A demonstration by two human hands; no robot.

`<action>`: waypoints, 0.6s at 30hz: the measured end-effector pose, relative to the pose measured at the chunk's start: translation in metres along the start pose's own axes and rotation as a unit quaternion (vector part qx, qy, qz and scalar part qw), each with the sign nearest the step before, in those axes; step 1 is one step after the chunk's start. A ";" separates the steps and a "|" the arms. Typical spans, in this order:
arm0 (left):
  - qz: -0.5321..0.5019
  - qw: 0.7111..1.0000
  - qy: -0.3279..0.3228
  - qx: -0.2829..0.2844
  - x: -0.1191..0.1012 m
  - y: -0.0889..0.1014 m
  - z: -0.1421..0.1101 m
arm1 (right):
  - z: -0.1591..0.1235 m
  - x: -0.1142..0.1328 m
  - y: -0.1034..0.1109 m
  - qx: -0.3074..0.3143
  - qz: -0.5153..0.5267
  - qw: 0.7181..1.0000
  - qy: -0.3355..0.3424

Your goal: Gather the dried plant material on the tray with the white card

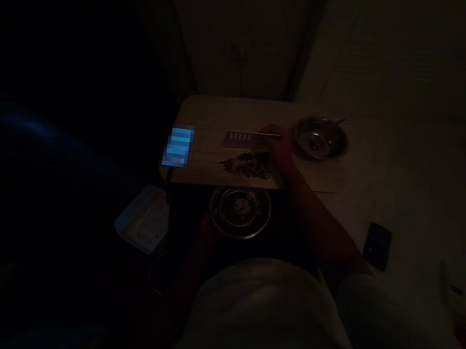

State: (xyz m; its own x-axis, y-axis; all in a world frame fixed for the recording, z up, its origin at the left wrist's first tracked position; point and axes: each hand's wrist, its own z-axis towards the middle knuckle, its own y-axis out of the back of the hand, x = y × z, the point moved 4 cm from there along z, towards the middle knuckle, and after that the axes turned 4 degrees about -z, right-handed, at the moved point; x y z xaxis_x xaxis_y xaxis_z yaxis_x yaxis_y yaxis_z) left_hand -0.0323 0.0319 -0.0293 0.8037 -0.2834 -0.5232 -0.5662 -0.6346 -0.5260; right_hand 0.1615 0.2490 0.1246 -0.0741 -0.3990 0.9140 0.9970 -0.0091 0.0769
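The view is very dark. My right hand (277,145) is closed around a broad-bladed kitchen knife (233,141) above a small wooden table (206,114). A row of pale marks shows along the blade. Just below the blade, a spread of chopped greens (245,166) lies near the table's front edge. My left hand (210,221) grips the left rim of a round metal bowl (240,234), held below that edge in front of my body. Some pale and dark bits show inside the bowl. Shadow hides most of the left fingers.
At the table's right end stands a larger metal bowl (319,151) with a utensil handle at its rim. A lit phone (178,145) is at the left end. A dark phone-like object (377,246) lies on the pale surface at right. A pale box (144,217) sits lower left.
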 end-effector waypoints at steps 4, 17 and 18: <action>-0.006 1.000 0.004 -0.008 -0.001 0.000 0.000 | 0.003 -0.001 0.005 -0.027 -0.022 0.999 0.017; -0.015 1.000 0.016 0.021 0.000 -0.002 -0.001 | 0.001 -0.007 0.014 -0.047 -0.070 0.996 0.000; -0.016 0.999 0.016 0.022 0.000 -0.002 -0.001 | -0.001 -0.006 0.014 -0.038 -0.070 0.997 -0.002</action>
State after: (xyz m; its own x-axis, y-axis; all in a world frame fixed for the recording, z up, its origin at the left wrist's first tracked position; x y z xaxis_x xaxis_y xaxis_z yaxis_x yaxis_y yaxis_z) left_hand -0.0313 0.0322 -0.0278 0.8268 -0.2871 -0.4837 -0.5468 -0.6116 -0.5717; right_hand 0.1755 0.2504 0.1197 -0.2130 -0.3853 0.8979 0.9756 -0.1341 0.1739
